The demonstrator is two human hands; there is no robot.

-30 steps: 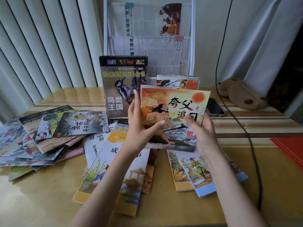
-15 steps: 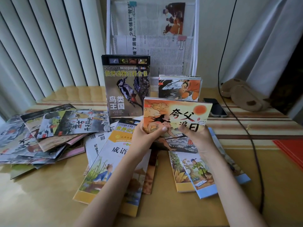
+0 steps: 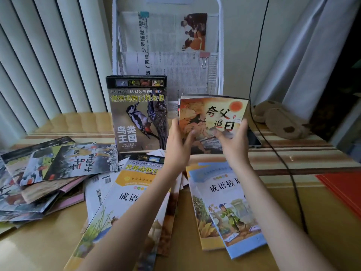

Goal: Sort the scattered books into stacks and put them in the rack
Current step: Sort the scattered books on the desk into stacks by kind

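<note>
Both hands hold an orange picture book (image 3: 213,116) upright in front of the white wire rack (image 3: 220,55). My left hand (image 3: 178,145) grips its left edge and my right hand (image 3: 233,143) grips its lower right. It lies against other thin books standing at the rack's base. A dark woodpecker book (image 3: 138,114) stands upright to the left. Scattered books lie on the table: a fanned pile (image 3: 50,173) at left, a yellow book (image 3: 125,208) under my left arm, a blue book (image 3: 228,208) under my right arm.
Newspapers with clips fill the rack's upper pockets (image 3: 168,40). A phone (image 3: 254,139) lies right of the held book, a black cable (image 3: 273,149) runs down the table, a brown plush item (image 3: 279,122) sits at back right, red sheets (image 3: 343,186) at the right edge.
Both hands carried the orange book up and away from me, from over the table books to the stack at the rack's base.
</note>
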